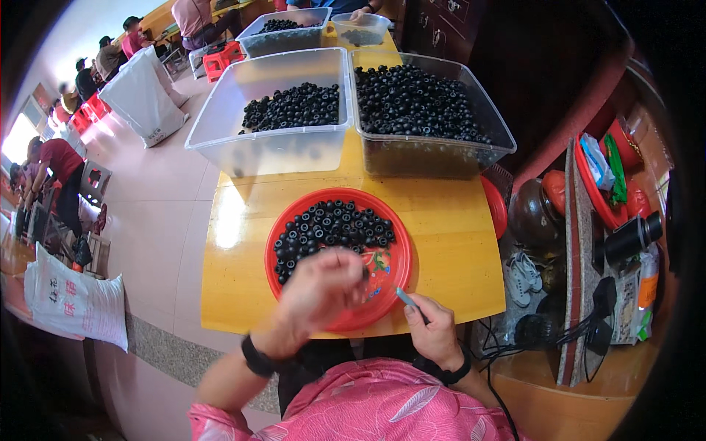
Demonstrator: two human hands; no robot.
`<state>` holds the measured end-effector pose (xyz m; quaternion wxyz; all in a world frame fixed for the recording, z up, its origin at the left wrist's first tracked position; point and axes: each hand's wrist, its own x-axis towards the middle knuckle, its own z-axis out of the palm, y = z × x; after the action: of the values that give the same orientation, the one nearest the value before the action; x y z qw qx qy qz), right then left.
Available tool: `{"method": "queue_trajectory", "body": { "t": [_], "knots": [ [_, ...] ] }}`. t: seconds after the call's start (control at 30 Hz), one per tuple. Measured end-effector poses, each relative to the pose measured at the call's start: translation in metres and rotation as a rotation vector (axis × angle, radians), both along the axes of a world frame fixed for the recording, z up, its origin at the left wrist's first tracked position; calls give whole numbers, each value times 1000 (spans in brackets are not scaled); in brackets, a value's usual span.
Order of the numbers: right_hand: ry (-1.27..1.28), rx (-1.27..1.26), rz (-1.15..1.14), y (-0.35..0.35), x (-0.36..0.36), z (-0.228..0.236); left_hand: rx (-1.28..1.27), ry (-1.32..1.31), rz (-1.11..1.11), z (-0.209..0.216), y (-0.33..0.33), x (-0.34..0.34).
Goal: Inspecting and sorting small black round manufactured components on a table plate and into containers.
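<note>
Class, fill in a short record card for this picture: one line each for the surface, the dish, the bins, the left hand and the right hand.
surface: yellow wooden table
dish: red plate near the table's front edge, holding small black round pieces
bins: two clear plastic tubs behind the plate, left tub part filled, right tub fuller, both with the same black pieces
left hand: blurred, over the plate, fingers curled by the pieces
right hand: at the plate's right edge, gripping a thin grey tool
</note>
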<state>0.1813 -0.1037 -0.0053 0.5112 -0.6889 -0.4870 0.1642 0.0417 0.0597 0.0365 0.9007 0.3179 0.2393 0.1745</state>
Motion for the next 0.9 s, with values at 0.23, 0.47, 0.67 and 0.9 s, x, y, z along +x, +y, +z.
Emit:
{"method": "queue_trajectory", "body": {
  "t": [0.23,0.47,0.67,0.9],
  "knots": [
    [131,-161,-32,-11,10,-12,334,-194,430,50,64,14],
    [87,-97,-13,-3,7,-9,1395,643,308,-39,0,-28],
    [-32,-77,-10,-3,6,-8,1710,706,127,-50,-5,-17],
    [23,-110,6,-5,6,-9,1468,620,189,-38,-19,-24]
  ]
}}
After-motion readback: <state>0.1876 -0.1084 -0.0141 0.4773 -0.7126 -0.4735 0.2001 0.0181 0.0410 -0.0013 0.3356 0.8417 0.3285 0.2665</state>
